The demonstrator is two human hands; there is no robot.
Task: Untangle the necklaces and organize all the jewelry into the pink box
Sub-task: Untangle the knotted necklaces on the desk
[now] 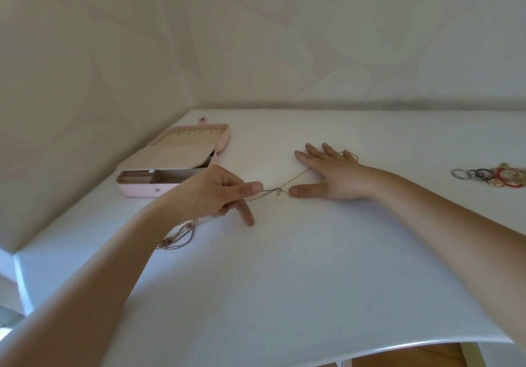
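Observation:
Thin tangled necklace chains [277, 191] stretch across the white table between both hands, with a small knot in the middle. My left hand [219, 193] pinches the chains just left of the knot, and the loose rose-gold ends [178, 238] trail under my wrist. My right hand [330, 173] lies flat with spread fingers, pressing the far part of a chain onto the table. Its thumb tip sits beside the knot. The pink box [142, 188] stands open at the left, showing beige compartments and a raised inner flap.
A pile of rings and bracelets [495, 177] lies at the right edge of the white table [284, 281]. Walls close in behind and to the left. The table's front edge curves across the bottom right.

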